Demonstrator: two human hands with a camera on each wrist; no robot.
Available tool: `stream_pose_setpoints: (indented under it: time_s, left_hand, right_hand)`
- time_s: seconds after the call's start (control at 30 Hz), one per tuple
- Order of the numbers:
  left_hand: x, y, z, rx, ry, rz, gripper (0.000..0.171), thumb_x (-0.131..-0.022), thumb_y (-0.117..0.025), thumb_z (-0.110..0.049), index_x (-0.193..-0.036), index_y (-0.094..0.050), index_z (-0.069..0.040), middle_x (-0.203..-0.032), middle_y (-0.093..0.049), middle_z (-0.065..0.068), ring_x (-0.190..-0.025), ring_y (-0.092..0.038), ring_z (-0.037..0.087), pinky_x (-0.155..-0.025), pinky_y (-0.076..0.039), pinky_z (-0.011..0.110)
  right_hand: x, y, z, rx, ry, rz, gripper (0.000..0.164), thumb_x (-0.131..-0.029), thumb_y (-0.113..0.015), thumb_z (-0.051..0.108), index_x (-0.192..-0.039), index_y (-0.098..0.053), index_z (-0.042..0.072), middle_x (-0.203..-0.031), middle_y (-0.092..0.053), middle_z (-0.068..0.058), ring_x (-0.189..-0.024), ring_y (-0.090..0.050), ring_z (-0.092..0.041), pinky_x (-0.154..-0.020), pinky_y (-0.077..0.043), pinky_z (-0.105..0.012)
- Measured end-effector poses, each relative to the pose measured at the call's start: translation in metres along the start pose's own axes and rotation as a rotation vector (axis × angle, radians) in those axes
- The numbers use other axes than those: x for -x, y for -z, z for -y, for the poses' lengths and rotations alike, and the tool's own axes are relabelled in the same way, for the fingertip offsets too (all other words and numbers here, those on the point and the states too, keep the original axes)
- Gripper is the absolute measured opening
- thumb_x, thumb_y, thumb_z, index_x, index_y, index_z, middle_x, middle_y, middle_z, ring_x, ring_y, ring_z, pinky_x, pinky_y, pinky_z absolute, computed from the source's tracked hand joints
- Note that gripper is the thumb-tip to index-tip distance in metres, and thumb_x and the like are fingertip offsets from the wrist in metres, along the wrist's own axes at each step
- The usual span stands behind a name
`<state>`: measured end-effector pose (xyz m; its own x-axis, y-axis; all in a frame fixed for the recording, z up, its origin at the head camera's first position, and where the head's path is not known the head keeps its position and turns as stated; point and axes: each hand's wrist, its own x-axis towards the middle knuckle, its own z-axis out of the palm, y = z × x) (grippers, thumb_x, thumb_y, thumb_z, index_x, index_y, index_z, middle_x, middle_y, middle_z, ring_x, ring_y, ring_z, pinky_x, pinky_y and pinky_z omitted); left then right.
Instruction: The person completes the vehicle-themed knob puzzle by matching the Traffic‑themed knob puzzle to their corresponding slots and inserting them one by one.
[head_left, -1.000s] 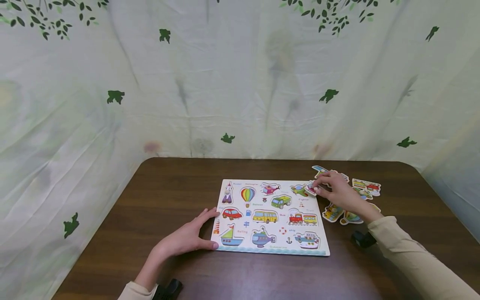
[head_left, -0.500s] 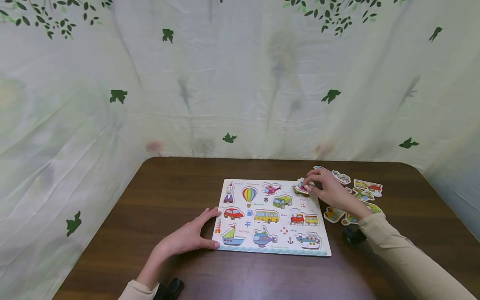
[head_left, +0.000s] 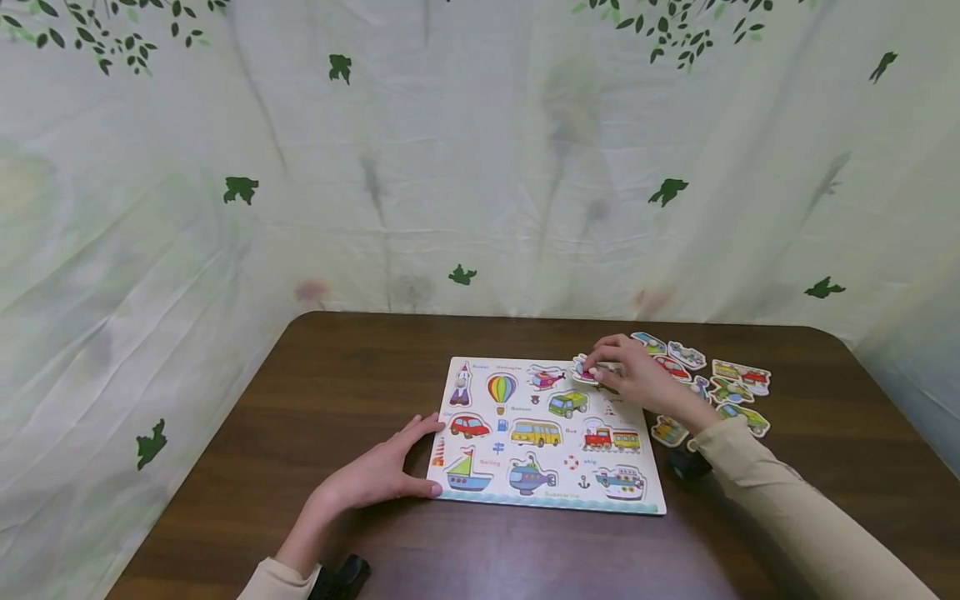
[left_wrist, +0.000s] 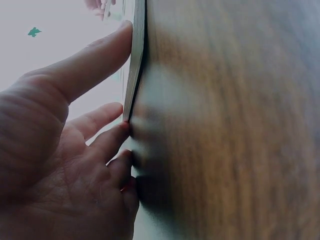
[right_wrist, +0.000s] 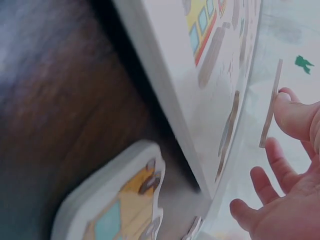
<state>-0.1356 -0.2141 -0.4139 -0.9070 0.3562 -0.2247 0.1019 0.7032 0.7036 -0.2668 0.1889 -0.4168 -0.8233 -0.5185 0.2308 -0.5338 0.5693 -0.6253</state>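
Piece pinched between thumb and fingers of my right hand, above board, far side, right of centre. Likely light, stiff, slick-faced; grip by edges. My left hand, spread wide, touches board's left edge.

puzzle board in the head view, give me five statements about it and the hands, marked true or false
1. The right hand holds a puzzle piece over the board. True.
2. The left hand holds a piece too. False: it touches the board's left edge.
3. The loose pieces lie left of the board. False: to its right.
4. The board's red car is left of its yellow bus. True.
5. The board is pitch black. False: it is mostly white.
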Motion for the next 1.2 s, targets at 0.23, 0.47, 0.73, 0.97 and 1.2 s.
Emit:
stream_pose_setpoints:
  time_s: [0.23, 0.47, 0.73, 0.97, 1.2]
  left_hand:
    - [0.000, -0.001, 0.002, -0.005, 0.008, 0.000, 0.087, -0.076, -0.084, -0.042, -0.149, -0.040, -0.022, -0.160, -0.020, 0.019, -0.147, -0.017, 0.036, -0.107, -0.026, 0.060]
    - [-0.002, -0.001, 0.003, 0.003, 0.018, -0.002, 0.087, -0.076, -0.084, -0.041, -0.149, -0.041, -0.023, -0.161, -0.019, 0.017, -0.147, -0.017, 0.034, -0.107, -0.027, 0.059]
    - [-0.002, -0.001, 0.002, 0.013, 0.026, 0.002, 0.087, -0.075, -0.084, -0.042, -0.149, -0.041, -0.023, -0.161, -0.018, 0.017, -0.147, -0.016, 0.035, -0.107, -0.026, 0.060]
    - [-0.003, -0.001, 0.002, 0.010, 0.032, 0.001, 0.087, -0.075, -0.084, -0.042, -0.148, -0.041, -0.024, -0.161, -0.019, 0.017, -0.147, -0.017, 0.035, -0.107, -0.026, 0.060]
    - [-0.002, -0.002, 0.003, 0.009, 0.020, 0.005, 0.087, -0.075, -0.084, -0.042, -0.149, -0.041, -0.024, -0.161, -0.019, 0.017, -0.147, -0.016, 0.035, -0.108, -0.026, 0.060]
  right_hand:
    - [-0.009, -0.006, 0.002, -0.016, -0.025, 0.033, 0.014, -0.095, -0.064, 0.007, -0.102, -0.073, 0.015, -0.127, -0.050, -0.016, -0.121, -0.039, -0.036, -0.096, -0.032, -0.057]
    - [-0.019, -0.010, 0.009, -0.008, -0.027, 0.074, 0.018, -0.094, -0.064, 0.003, -0.102, -0.073, 0.016, -0.127, -0.051, -0.014, -0.123, -0.038, -0.037, -0.098, -0.030, -0.057]
    - [-0.029, -0.017, 0.013, -0.001, -0.006, 0.114, 0.018, -0.093, -0.067, 0.005, -0.099, -0.075, 0.020, -0.125, -0.053, -0.012, -0.123, -0.038, -0.037, -0.099, -0.028, -0.056]
    - [-0.037, -0.023, 0.016, 0.025, -0.001, 0.145, 0.016, -0.093, -0.068, 0.008, -0.098, -0.075, 0.021, -0.125, -0.054, -0.010, -0.120, -0.039, -0.035, -0.096, -0.032, -0.053]
    - [-0.043, -0.027, 0.021, 0.039, -0.020, 0.175, 0.015, -0.092, -0.068, 0.008, -0.097, -0.076, 0.020, -0.128, -0.053, -0.012, -0.121, -0.038, -0.036, -0.097, -0.033, -0.054]
